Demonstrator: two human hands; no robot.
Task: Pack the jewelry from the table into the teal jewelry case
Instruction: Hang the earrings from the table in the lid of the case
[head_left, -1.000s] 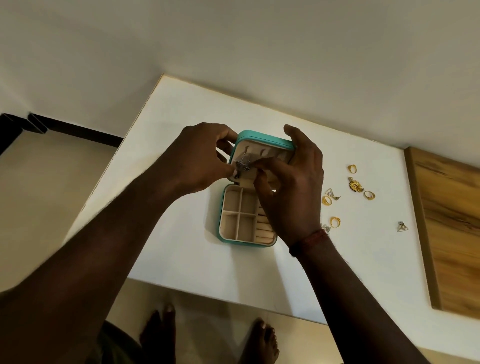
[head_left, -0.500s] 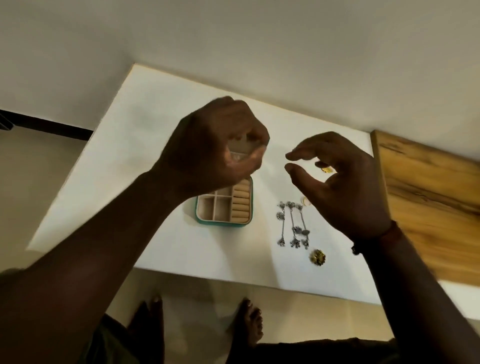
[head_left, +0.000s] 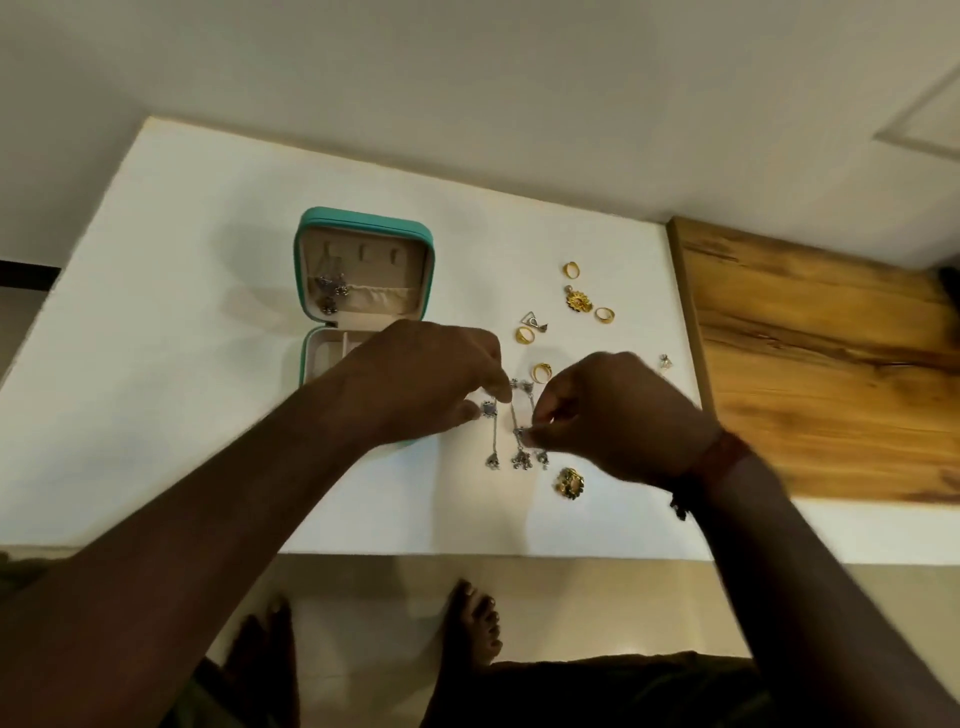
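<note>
The teal jewelry case (head_left: 363, 221) lies open on the white table (head_left: 218, 322), its lid up, with silver earrings (head_left: 330, 288) hung inside the lid. My left hand (head_left: 421, 379) covers the case's lower tray and pinches the top of a long silver dangle earring (head_left: 491, 436). Just to its right, my right hand (head_left: 618, 415) pinches another silver dangle earring (head_left: 521, 441) among the pieces lying on the table. Gold rings (head_left: 524, 335), a gold flower pendant (head_left: 578, 300) and a round gold piece (head_left: 570, 483) lie nearby.
A wooden panel (head_left: 821, 364) borders the table on the right. A small silver triangle earring (head_left: 531, 319) and another small silver piece (head_left: 665, 362) lie among the gold items. The table's front edge runs below my wrists; bare feet (head_left: 472, 629) stand on the floor.
Both hands left the case lid, where silver earrings now hang, and came down to the silver dangle earrings on the table right of the case. The camera view shifted.
</note>
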